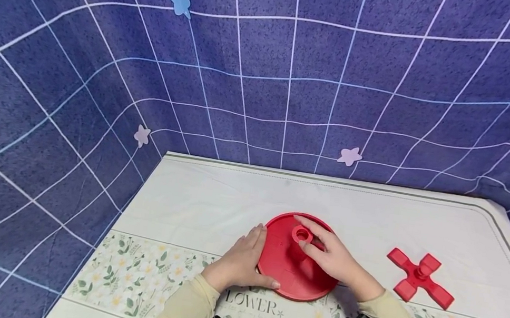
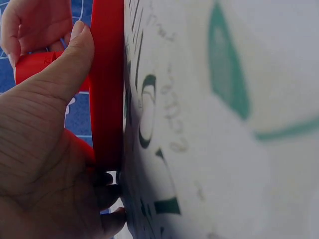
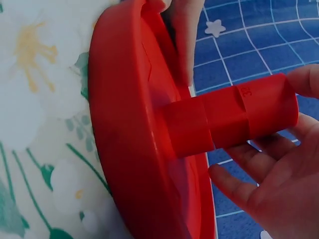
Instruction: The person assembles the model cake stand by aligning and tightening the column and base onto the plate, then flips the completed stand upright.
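The red disc [image 1: 275, 262] lies at lower centre of the frame on the table [image 1: 207, 201], its post [image 3: 232, 117] upright. The left hand [image 1: 242, 261] grips the disc's edge; the right hand [image 1: 331, 252] grasps the post. The red cross [image 1: 417, 277] lies further right, nearer the right hand.

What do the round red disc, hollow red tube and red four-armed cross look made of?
Round red disc: probably hard plastic, satin, from its even colour and smooth rim. Hollow red tube: likely similar plastic, satin, with crisp edges. Red four-armed cross: seems plastic, perhaps satin, by its even red; small in view.
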A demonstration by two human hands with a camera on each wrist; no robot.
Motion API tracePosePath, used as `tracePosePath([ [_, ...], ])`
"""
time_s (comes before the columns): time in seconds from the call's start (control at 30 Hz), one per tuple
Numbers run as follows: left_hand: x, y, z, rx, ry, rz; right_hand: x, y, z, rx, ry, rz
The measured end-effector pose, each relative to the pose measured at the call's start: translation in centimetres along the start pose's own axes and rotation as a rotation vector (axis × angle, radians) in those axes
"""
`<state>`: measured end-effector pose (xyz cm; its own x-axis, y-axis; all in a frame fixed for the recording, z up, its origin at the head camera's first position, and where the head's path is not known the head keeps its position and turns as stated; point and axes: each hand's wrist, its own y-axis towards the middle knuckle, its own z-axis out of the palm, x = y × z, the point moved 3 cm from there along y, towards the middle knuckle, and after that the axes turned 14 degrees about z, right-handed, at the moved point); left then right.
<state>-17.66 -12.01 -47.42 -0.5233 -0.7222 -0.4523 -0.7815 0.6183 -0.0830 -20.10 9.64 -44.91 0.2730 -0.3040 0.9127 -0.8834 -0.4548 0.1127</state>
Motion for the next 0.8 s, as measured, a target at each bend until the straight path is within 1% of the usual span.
tracePosePath([
  [0.07,0.0,0.0,0.1,-0.001,-0.004,0.001,-0.2,0.0,0.0,-0.009,0.010,0.031],
  [0.13,0.0,0.1,0.1,-0.004,-0.009,0.001,-0.3,-0.1,0.0,-0.044,-0.007,0.048],
  [0.47,-0.1,0.0,-0.1,-0.010,-0.006,0.010,0.2,-0.7,0.6,-0.278,-0.173,0.103],
  [0.57,-0.2,0.0,-0.2,-0.013,-0.009,0.014,0.4,-0.8,0.9,-0.335,-0.193,0.118],
  [0.67,-0.3,-0.1,-0.3,-0.014,-0.009,0.014,0.6,-0.9,1.2,-0.372,-0.205,0.129],
  [0.8,-0.2,-0.1,-0.2,-0.006,0.002,0.008,0.6,-1.0,1.3,-0.392,-0.215,0.133],
])
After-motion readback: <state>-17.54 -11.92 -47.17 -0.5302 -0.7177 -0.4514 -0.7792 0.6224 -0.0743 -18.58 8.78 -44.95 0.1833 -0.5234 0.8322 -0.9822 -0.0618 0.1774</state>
